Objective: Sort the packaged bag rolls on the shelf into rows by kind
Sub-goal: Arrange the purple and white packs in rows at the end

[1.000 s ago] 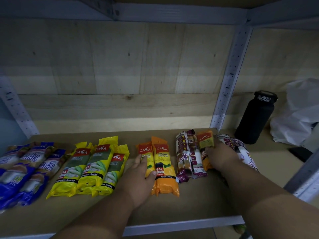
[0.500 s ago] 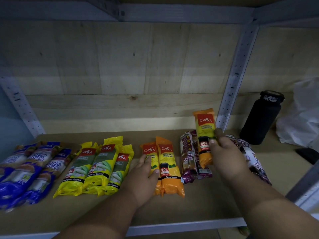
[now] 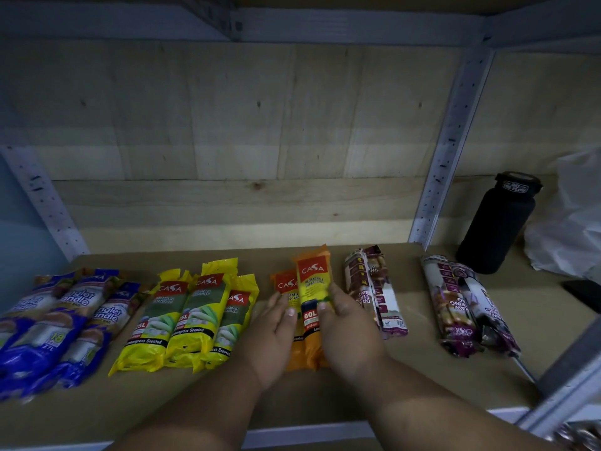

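Orange wrappers sit at the centre of the frame, and I can only see their upper halves; my hands cover the lower print. My right hand [image 3: 349, 333] is closed around the orange 60L roll [image 3: 313, 288], thumb across its label. My left hand [image 3: 274, 333] lies flat and loosely spread on the second orange roll [image 3: 287, 288] just beside it. The blue rolls [image 3: 58, 320] at lower left are cut off by the frame edge and blurred. On the shelf [image 3: 406, 369], the yellow rolls [image 3: 192, 317] lie left of centre.
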